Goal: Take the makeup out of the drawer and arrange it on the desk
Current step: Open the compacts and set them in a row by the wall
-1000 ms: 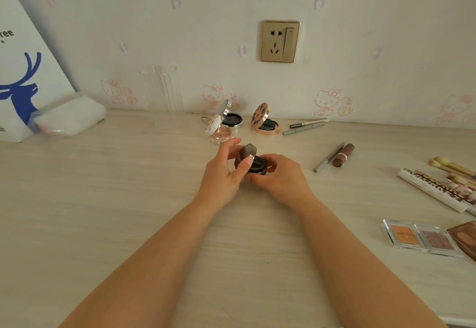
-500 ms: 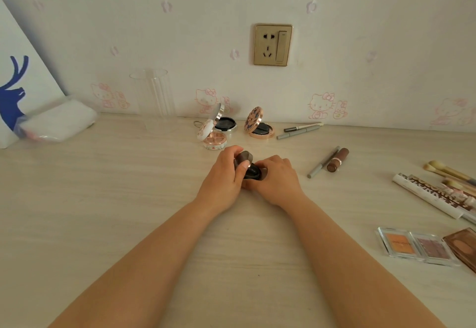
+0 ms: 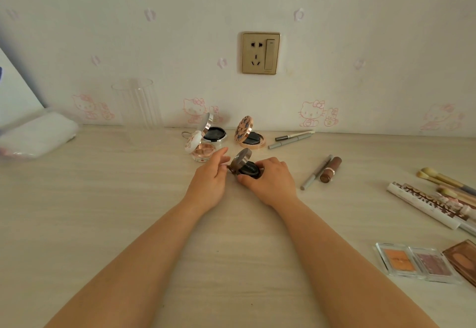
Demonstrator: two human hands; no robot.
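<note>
We see a pale wooden desk. On it: open compacts at upper centre, pencils, a lipstick, brushes and palettes at right, a white pouch at left.

An open compact is held on the desk between the left hand and right hand. Behind it three compacts are set; pencils and lipstick are laid to the right.
</note>
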